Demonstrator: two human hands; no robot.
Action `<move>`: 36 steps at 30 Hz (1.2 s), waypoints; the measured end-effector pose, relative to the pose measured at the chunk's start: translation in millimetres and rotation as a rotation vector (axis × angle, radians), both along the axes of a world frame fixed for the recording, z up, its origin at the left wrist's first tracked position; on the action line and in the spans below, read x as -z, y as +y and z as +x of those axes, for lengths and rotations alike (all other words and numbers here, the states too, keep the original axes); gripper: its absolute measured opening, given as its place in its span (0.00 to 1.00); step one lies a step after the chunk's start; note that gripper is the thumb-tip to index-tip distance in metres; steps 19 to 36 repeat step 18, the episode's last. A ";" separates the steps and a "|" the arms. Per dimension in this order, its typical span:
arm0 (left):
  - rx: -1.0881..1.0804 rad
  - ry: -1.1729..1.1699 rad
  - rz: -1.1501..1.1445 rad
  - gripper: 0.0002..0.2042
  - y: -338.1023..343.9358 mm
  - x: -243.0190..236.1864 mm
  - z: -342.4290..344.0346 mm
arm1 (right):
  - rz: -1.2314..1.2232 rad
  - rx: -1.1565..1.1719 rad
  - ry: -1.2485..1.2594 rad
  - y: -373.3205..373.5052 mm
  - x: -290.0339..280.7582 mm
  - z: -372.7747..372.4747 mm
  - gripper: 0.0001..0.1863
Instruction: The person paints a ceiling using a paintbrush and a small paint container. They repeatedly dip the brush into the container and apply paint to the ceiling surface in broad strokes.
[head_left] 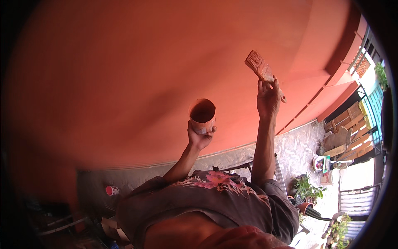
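Note:
My left hand point(200, 138) is closed round the lower part of a round, paint-smeared tub point(203, 124), its open mouth facing up toward me. The inside is dark orange-brown; how much paint it holds I cannot tell. Up and to the right, my right hand point(268, 97) grips a wide paintbrush point(263, 71) by its handle. Its bristles, coated in reddish paint, point up and left. They appear close to the orange-red wall point(137, 74), but whether they touch it I cannot make out.
Far below on the grey floor point(296, 145) lies a small red-lidded bucket point(112, 190). A dark metal frame point(278, 166) stands under my right arm. Potted plants point(306, 190), wooden pallets point(352, 128) and a white bucket point(319, 163) are at the right. A cardboard box point(112, 229) sits lower left.

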State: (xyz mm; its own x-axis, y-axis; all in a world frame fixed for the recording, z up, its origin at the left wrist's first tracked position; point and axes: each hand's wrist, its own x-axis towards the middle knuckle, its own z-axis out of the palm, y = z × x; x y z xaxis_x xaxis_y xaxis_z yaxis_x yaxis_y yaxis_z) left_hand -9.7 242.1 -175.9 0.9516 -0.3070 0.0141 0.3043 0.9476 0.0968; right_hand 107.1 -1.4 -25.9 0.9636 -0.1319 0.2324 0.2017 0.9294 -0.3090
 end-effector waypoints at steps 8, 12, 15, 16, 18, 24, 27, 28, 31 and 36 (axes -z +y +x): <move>-0.083 -0.056 -0.025 0.31 45.1 -1.9 -10.0 | -0.203 -0.005 -0.233 82.8 -28.4 28.3 0.16; -0.106 0.044 -0.005 0.34 61.6 -4.6 -13.2 | -0.740 0.123 -0.332 109.7 -45.8 24.0 0.13; -0.085 0.040 -0.004 0.34 64.3 -5.4 -11.4 | -0.745 0.212 -0.488 101.3 -50.9 37.1 0.12; -0.062 0.029 0.000 0.34 64.2 -5.8 -8.2 | -0.687 0.276 -0.510 94.6 -40.6 56.4 0.12; -0.029 0.006 0.004 0.35 67.5 -5.5 -2.8 | -0.493 0.233 -0.493 61.5 -29.7 91.0 0.15; -0.029 0.006 0.004 0.35 67.5 -5.5 -2.8 | -0.493 0.233 -0.493 61.5 -29.7 91.0 0.15; -0.029 0.006 0.004 0.35 67.5 -5.5 -2.8 | -0.493 0.233 -0.493 61.5 -29.7 91.0 0.15; -0.029 0.006 0.004 0.35 67.5 -5.5 -2.8 | -0.493 0.233 -0.493 61.5 -29.7 91.0 0.15; -0.029 0.006 0.004 0.35 67.5 -5.5 -2.8 | -0.493 0.233 -0.493 61.5 -29.7 91.0 0.15; -0.029 0.006 0.004 0.35 67.5 -5.5 -2.8 | -0.493 0.233 -0.493 61.5 -29.7 91.0 0.15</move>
